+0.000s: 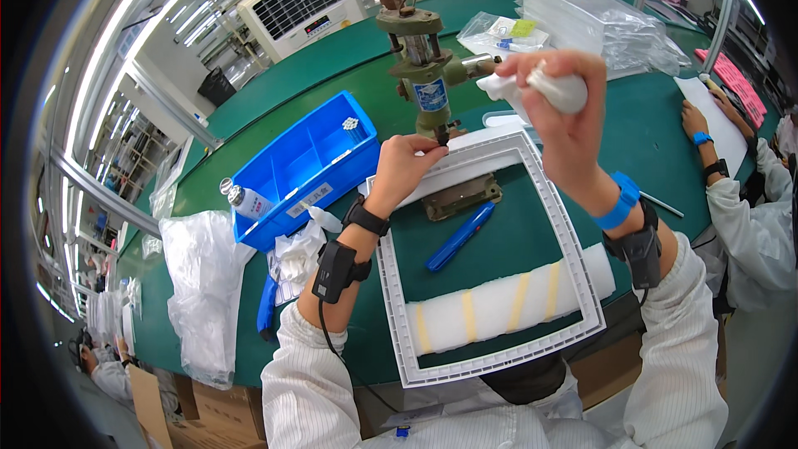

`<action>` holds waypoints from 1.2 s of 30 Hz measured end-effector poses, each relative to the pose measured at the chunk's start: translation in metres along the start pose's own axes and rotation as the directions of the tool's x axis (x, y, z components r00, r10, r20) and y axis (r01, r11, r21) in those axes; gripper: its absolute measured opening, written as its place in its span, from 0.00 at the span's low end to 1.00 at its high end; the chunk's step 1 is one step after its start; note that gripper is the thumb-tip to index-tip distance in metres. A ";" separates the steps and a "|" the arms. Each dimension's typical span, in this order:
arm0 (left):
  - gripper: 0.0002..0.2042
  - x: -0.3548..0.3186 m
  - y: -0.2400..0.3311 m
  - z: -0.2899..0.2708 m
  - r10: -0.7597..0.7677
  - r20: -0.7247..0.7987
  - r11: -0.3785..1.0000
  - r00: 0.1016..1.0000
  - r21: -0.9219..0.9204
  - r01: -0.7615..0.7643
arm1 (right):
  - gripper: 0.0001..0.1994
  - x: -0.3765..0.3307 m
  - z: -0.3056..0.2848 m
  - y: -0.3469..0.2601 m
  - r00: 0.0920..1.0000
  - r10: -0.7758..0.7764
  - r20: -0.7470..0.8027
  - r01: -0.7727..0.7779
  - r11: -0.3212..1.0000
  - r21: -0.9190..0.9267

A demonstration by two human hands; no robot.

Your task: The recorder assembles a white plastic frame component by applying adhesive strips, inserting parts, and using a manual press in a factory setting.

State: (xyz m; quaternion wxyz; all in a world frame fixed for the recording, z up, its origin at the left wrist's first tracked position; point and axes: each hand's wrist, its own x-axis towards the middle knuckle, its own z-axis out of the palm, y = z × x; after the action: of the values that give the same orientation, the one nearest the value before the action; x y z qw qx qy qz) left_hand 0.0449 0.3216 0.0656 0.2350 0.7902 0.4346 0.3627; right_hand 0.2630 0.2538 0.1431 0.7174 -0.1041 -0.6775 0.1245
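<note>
My left hand [403, 168] pinches at the far-left corner of a white rectangular plastic frame [384, 283], just under the ram of a green hand press [424, 75]. Whatever sits between those fingertips is too small or hidden. Raised at the right of the press, my right hand [565, 108] is closed around the press's handle, which is wrapped in white cloth [559, 90]. Inside the frame's opening lie a blue pen-shaped tool [461, 237] and the press's metal base [461, 197]. A white padded roll with yellow tape strips [490, 308] lies under the near side of the frame.
Left of the frame stands a blue divided bin [303, 154] with a white bottle [249, 201] at its corner. Clear plastic bags [199, 283] and a blue-handled tool [267, 303] lie nearby. Bagged panels [590, 25] are stacked behind; a co-worker's arms [706, 141] are at the right.
</note>
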 end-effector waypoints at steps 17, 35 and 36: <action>0.12 0.003 -0.009 0.004 0.046 -0.017 0.999 0.999 -0.013 -0.047 | 0.13 -0.034 -0.021 -0.022 0.976 0.041 0.216 0.005 0.977 -0.211; 0.12 0.003 -0.006 0.002 0.022 -0.012 1.000 1.000 -0.012 -0.022 | 0.06 0.058 -0.004 -0.015 0.960 0.276 0.049 -0.270 0.956 -0.112; 0.12 0.003 -0.006 0.002 0.008 -0.009 1.000 1.000 -0.021 -0.009 | 0.06 0.058 -0.004 -0.015 0.960 0.277 0.052 -0.270 0.957 -0.105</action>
State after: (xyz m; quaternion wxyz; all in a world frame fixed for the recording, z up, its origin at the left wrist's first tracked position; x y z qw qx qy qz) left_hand 0.0442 0.3265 0.0618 0.2399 0.7879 0.4283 0.3718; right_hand 0.2707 0.2581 0.2026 0.6646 -0.2274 -0.6851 0.1929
